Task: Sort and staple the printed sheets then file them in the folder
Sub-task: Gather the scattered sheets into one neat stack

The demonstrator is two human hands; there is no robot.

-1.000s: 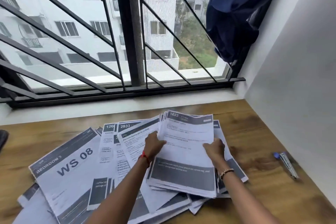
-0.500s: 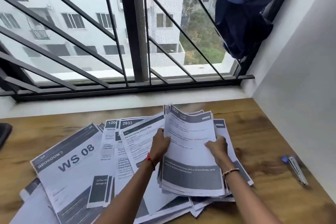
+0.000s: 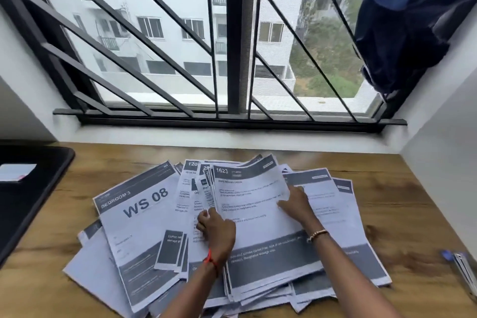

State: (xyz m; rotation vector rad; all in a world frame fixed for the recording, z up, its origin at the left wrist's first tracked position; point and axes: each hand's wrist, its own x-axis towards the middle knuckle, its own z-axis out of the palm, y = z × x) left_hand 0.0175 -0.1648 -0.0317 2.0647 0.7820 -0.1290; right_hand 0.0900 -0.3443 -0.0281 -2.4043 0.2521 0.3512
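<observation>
From the head view we see a wooden tabletop (image 3: 413, 201) set under a barred window (image 3: 233, 33), with a spread of loose sheets (image 3: 343, 214) fanned across its middle. On top of that spread lies a bundle of sheets (image 3: 260, 235), its top page headed "1623" with a dark band near the lower edge. The left hand (image 3: 216, 230) is at the bundle's left edge, its fingers (image 3: 204, 219) curled in and clamped on the paper there. The right hand (image 3: 296, 205) is at the bundle's right edge, about halfway up the page, and its fingers (image 3: 285, 202) close on that edge. A red thread (image 3: 210, 261) circles the left wrist and a bead bracelet (image 3: 317, 234) the right.

Just left of the bundle lies the WS 08 sheet (image 3: 139, 227), marked "BEDROOM 3", overlapping other pages beneath it. Well apart, near the tabletop's right border by the wall, rests a stapler (image 3: 462, 268) with a blue end, partly cut off by the frame. At the far left lies a black flat cover (image 3: 33, 196) with a small white card (image 3: 15, 171) on it. A dark blue cloth (image 3: 418, 20) hangs at the window's right side
</observation>
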